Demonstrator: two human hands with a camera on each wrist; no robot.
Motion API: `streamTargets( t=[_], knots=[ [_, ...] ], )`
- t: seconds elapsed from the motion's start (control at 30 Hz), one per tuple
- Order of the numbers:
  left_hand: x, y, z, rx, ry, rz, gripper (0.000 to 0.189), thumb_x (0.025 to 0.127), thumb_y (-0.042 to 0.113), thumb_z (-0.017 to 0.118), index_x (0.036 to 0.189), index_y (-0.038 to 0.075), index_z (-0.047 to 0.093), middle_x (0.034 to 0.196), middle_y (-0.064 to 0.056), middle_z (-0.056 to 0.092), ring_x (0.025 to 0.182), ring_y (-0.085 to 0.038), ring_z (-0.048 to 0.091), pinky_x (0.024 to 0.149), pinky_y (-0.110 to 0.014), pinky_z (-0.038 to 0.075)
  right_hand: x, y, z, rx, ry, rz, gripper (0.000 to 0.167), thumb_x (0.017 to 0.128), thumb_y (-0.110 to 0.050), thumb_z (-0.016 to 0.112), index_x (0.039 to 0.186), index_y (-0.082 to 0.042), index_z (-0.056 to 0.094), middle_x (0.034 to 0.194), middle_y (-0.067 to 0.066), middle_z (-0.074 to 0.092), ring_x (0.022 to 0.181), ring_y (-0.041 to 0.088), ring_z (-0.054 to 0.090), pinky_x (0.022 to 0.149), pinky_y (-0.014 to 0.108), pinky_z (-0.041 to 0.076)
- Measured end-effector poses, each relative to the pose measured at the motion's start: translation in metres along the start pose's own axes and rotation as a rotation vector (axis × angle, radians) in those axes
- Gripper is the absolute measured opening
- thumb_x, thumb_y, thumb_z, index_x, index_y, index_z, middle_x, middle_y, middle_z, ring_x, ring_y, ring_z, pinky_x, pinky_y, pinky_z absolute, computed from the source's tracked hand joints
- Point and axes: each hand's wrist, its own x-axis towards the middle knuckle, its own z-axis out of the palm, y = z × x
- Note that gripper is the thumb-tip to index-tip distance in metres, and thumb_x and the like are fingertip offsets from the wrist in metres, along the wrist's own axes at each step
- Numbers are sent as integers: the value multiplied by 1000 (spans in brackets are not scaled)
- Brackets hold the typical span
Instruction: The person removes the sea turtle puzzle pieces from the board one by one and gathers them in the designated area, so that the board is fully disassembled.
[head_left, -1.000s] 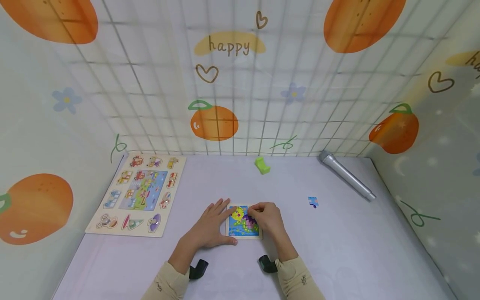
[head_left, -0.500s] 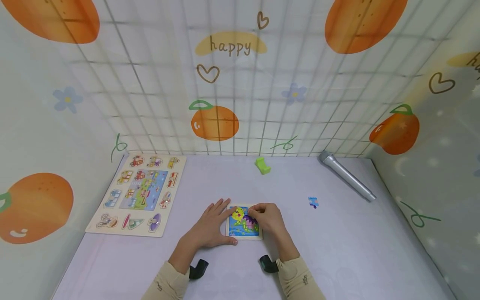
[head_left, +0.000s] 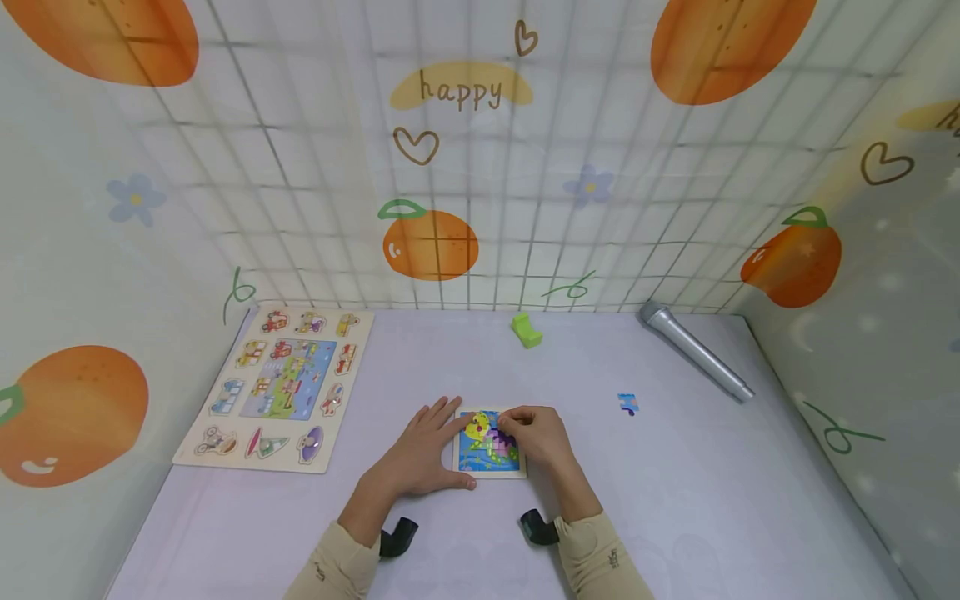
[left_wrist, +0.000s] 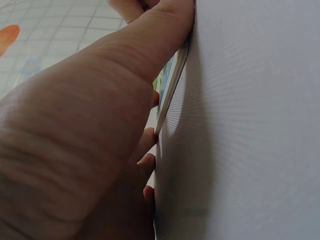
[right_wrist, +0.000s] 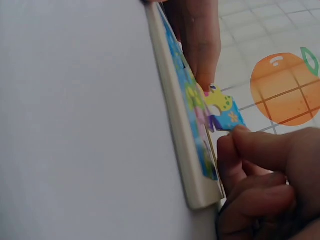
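A small jigsaw puzzle [head_left: 480, 464] in a pale wooden frame lies on the table, its picture a yellow and purple creature on blue. My left hand [head_left: 420, 454] rests along its left side, fingers spread, thumb at the lower edge and forefinger at the upper left. With thumb and forefinger, my right hand [head_left: 542, 435] pinches a puzzle piece at the upper right of the frame. In the right wrist view this puzzle piece [right_wrist: 230, 118], blue with a yellow spotted head, stands tilted up from the board. A loose blue puzzle piece [head_left: 627, 403] lies farther right.
A large wooden vehicle puzzle board [head_left: 348, 417] lies at the left. Toward the back are a green curved block [head_left: 527, 331] and a silver microphone [head_left: 697, 352]. A wire grid behind a printed curtain [head_left: 487, 183] rises along the table's back edge.
Both hands stay almost in place. Around the right fingertips the yellow and purple part of the picture looks slightly shifted, with the pinched piece raised.
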Motion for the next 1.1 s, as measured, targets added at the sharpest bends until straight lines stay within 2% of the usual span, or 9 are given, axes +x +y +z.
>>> streamTargets(
  t=[0.2,0.37,0.6,0.77,0.87,1.1],
  knots=[
    [1,0,0,22,-7,-6,104,76,71,76,159,23,37,172,-5,19,161,-29,13,130,-54,15,-1,-1,0,38,3,19,24,92,-31,74,99,-9,80,94,3,75,88,16,65,78,33,53],
    [0,1,0,8,8,-2,103,75,69,78,158,21,40,172,-6,22,160,-30,15,129,-56,15,-1,-1,1,59,-7,2,19,93,-28,74,98,-11,80,89,2,73,82,15,61,70,28,48],
    [1,0,1,13,10,-1,102,75,70,77,158,22,40,172,-6,21,160,-30,14,130,-55,15,-2,-3,0,50,-6,-3,17,95,-28,72,98,-13,80,92,1,74,85,15,62,74,29,49],
    [1,-1,1,7,13,12,102,76,70,77,158,22,40,171,-7,23,160,-32,16,129,-57,16,-1,-2,2,42,27,-27,17,93,-26,73,97,-11,80,88,1,75,82,13,62,73,29,50],
    [1,-2,1,10,6,13,102,76,71,76,159,23,39,172,-7,22,160,-31,15,129,-57,16,0,-1,3,44,43,-14,17,93,-27,74,96,-12,80,86,0,74,80,13,61,72,27,48],
    [1,-1,1,-4,16,18,105,76,71,76,159,21,37,172,-7,21,160,-31,15,129,-57,15,0,-1,3,30,30,-11,18,94,-28,73,97,-11,79,89,1,74,83,15,61,73,29,49]
  ],
)
